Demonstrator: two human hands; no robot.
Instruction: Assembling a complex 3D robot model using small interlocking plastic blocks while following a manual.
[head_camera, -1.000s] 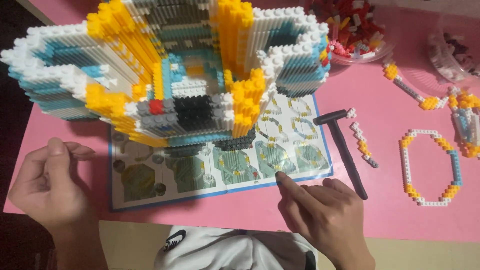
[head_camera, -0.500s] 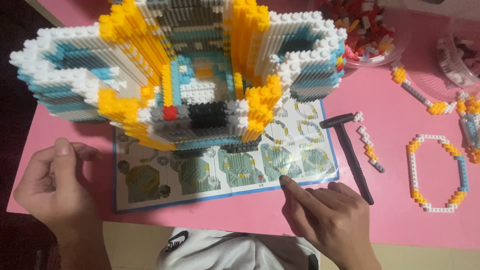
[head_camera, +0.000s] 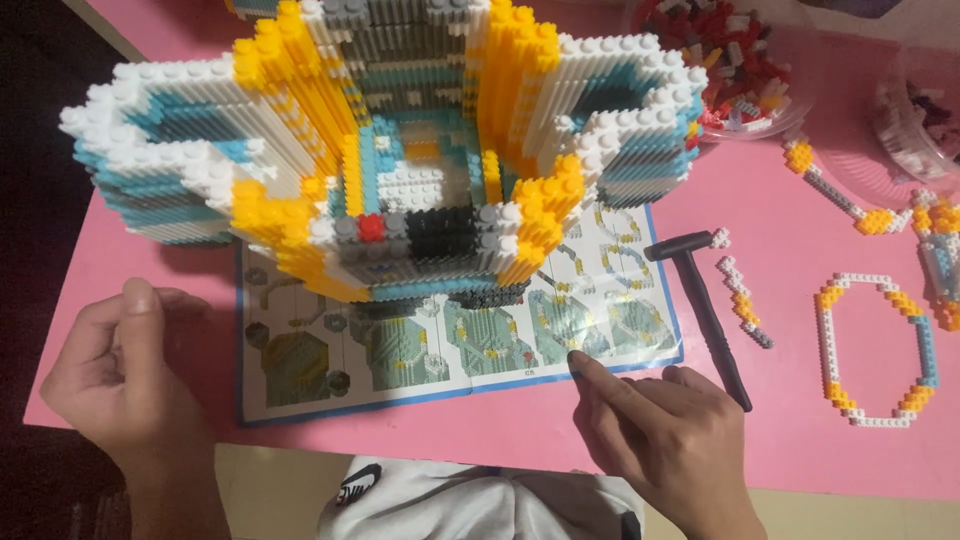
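The right hand (head_camera: 665, 440) is resting near the front edge of the pink table (head_camera: 800, 440), its grip loosely curled and holding nothing, with the forefinger stretched out so that its tip is touching the front right corner of the instruction sheet (head_camera: 460, 345). The left hand (head_camera: 120, 385) is lying at the front left corner of the table, just beside the sheet's left edge, fingers folded into a loose fist with the thumb up; whether anything is inside that grip cannot be told.

The instruction sheet is lying flat near the front edge, a blue-bordered rectangle printed with greenish and yellow building diagrams. Its far half is lying under the big brick model (head_camera: 400, 170), a tall build of white, pale blue, yellow and grey bricks with one red stud at its front, which is filling the far left part of the table.

Just right of the sheet, a small black hammer (head_camera: 705, 310) is lying with its head pointing away and its handle reaching close to the right hand. Beside it is sitting a short white and orange brick strip (head_camera: 742, 300), and further right a brick ring (head_camera: 878, 350) of white, yellow and blue. At the far right corner, a clear tub of red and white bricks (head_camera: 740, 70) is standing.
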